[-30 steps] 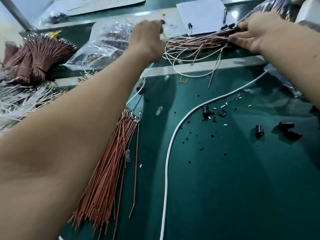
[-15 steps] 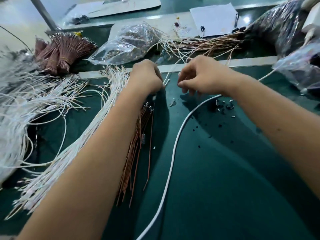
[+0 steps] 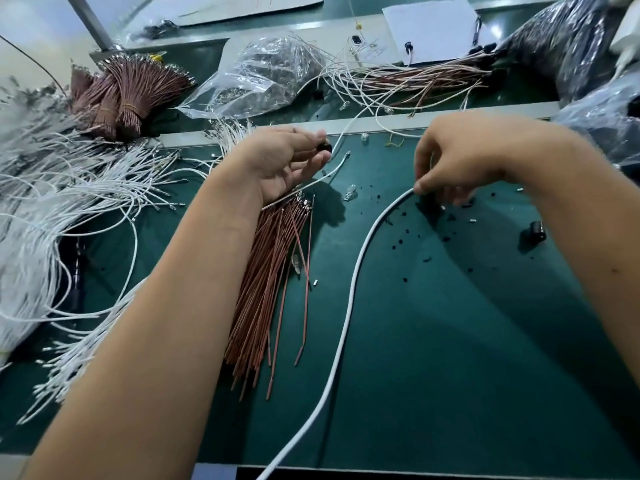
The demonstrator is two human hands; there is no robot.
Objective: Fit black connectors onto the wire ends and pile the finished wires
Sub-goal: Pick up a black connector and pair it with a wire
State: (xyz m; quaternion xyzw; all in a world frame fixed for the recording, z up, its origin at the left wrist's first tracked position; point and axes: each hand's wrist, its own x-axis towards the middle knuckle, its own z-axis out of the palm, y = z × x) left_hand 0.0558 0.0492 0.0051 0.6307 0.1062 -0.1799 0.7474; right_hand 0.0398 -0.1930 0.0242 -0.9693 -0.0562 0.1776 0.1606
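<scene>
Black connector (image 3: pixel 325 147) sits pinched at the left hand's (image 3: pixel 281 161) fingertips, palm up; a thin white wire (image 3: pixel 323 174) crosses under those fingers, its long axis slanting up-right, tip past them. Right hand's (image 3: pixel 464 157) fingers curl down over loose black connectors (image 3: pixel 535 232); their grasp is unclear. Brown wires (image 3: pixel 273 271) lie below the left fingers; a thick white cable (image 3: pixel 349 296) runs from the right fingertips.

Two hands, left (image 3: pixel 287 161) and right (image 3: pixel 464 157), are working over the worktop (image 3: pixel 450 341). One thick white cable (image 3: pixel 349 306) is lying there, one clear bag (image 3: pixel 263 77), one white paper sheet (image 3: pixel 433 27), and three wire heaps: loose brown wires (image 3: pixel 266 282), white wires (image 3: pixel 69 202), bundled brown wires (image 3: pixel 128 88).
</scene>
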